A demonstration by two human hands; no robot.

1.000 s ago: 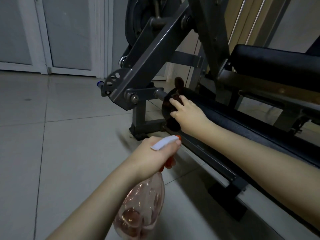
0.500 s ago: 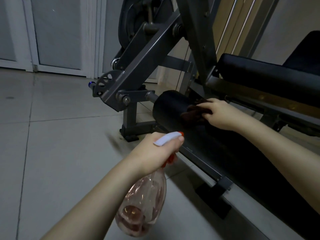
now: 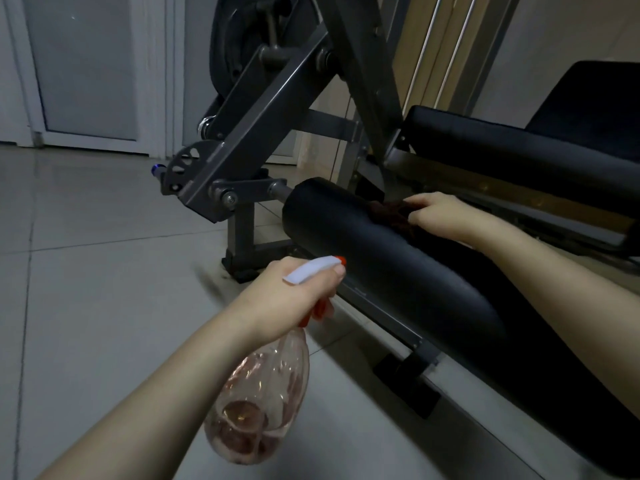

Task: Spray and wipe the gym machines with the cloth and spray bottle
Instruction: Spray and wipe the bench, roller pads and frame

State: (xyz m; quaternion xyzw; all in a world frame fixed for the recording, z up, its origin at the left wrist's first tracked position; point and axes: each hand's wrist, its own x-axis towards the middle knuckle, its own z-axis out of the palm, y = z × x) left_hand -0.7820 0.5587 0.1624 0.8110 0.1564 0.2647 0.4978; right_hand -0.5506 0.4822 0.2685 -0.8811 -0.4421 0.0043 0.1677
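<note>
Grey gym machine frame behind the black roller pad, clear spray bottle just in front of the pad, left hand gripping its neck, right hand on top of the pad, fingers curled on the dark cloth

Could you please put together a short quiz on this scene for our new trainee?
1. True or false: the right hand holds the dark cloth against the black roller pad.
2. Which hand grips the spray bottle? A) left hand B) right hand C) neither
3. Fill in: the bottle's trigger is ___ in colour.
Key: 1 true; 2 A; 3 orange.
</note>
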